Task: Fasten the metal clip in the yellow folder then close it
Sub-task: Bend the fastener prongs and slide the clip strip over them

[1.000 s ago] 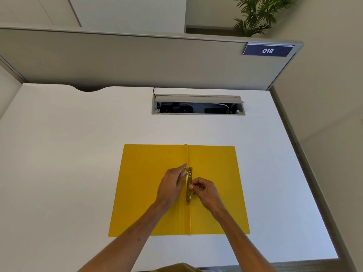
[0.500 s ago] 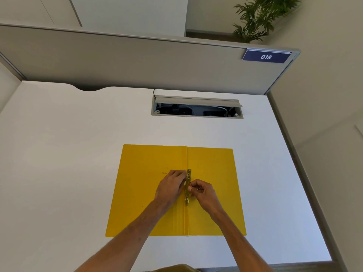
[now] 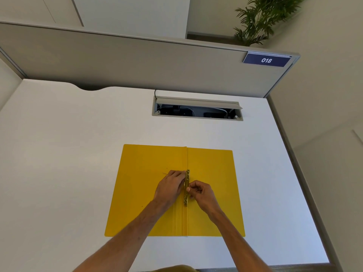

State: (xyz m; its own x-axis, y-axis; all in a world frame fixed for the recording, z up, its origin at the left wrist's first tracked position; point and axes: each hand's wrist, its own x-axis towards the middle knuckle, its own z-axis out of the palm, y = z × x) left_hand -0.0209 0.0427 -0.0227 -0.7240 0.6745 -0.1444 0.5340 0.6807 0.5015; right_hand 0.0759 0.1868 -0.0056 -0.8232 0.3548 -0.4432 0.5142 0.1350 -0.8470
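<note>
A yellow folder (image 3: 212, 173) lies open and flat on the white desk (image 3: 68, 154). A brass metal clip (image 3: 187, 187) runs along its spine crease, near the middle. My left hand (image 3: 170, 188) rests on the left flap with its fingertips pressed against the clip's upper part. My right hand (image 3: 202, 193) is curled on the right side, thumb and forefinger pinching the clip at its middle. A thin prong sticks out left of my left hand's knuckles.
An open cable tray (image 3: 197, 110) is sunk into the desk behind the folder. A grey partition (image 3: 137, 61) with a blue sign "018" (image 3: 266, 60) closes the back. The desk's right edge (image 3: 306, 193) drops off to the floor.
My left hand has slid a little down and closed in on the clip. The camera has tilted slightly; the folder has stayed open in the same place.
</note>
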